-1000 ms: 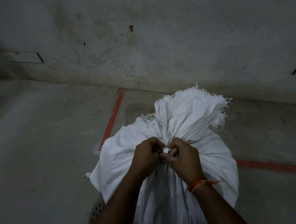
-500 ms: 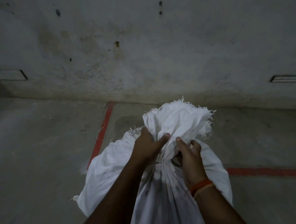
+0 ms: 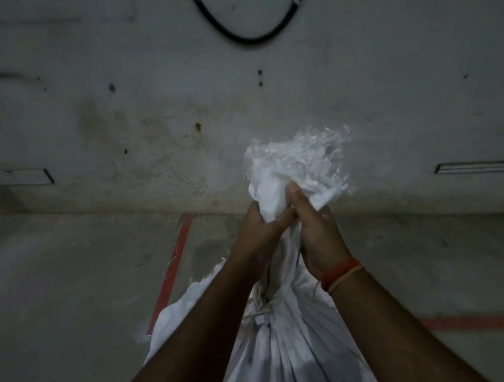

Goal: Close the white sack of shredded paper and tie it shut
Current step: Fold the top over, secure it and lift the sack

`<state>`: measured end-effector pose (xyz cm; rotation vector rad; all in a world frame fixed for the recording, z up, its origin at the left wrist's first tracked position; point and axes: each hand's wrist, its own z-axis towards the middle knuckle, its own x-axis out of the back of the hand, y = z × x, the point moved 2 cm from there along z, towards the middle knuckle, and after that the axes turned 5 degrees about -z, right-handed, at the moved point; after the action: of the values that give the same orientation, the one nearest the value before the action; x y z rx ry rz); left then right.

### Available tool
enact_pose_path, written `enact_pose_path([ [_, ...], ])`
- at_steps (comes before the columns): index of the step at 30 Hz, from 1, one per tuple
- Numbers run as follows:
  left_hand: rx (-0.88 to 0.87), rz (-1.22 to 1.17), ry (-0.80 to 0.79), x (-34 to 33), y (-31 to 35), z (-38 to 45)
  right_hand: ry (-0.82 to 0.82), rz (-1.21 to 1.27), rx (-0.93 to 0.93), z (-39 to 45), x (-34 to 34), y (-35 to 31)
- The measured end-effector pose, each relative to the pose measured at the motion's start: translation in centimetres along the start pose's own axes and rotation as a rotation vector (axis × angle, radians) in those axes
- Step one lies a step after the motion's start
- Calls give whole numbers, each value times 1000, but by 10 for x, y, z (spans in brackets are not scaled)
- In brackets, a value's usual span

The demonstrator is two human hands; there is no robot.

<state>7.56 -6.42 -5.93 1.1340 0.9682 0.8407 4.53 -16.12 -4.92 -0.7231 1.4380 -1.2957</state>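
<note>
The white woven sack [image 3: 301, 347] stands on the floor below me, its fabric pleated up to a gathered neck. A white tie [image 3: 260, 318] is knotted around that neck, below my hands. My left hand [image 3: 259, 237] and my right hand [image 3: 318, 234] both clutch the bunched top of the sack above the tie, side by side. The frayed mouth [image 3: 299, 164] fans out above my fingers. An orange thread band sits on my right wrist. No shredded paper shows.
A stained concrete wall [image 3: 151, 108] rises close behind the sack, with a black cable loop [image 3: 250, 39] high up. Red painted lines [image 3: 173, 269] mark the grey floor to the left and right of the sack.
My hands left the knot at the neck and moved up to grip the sack's top. The top has been pulled upward, and my view has tilted up toward the wall.
</note>
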Motion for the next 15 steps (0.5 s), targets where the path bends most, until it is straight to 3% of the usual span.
enact_pose_path([
  [5, -72, 30, 55, -2, 46, -23, 4, -72, -41, -16, -10, -35],
  [10, -155, 93, 83, -6, 74, -46, 109, -136, 3, -34, -12, -50],
  [15, -124, 92, 79, -10, 89, -62, -24, -194, 45, -53, -11, -60],
])
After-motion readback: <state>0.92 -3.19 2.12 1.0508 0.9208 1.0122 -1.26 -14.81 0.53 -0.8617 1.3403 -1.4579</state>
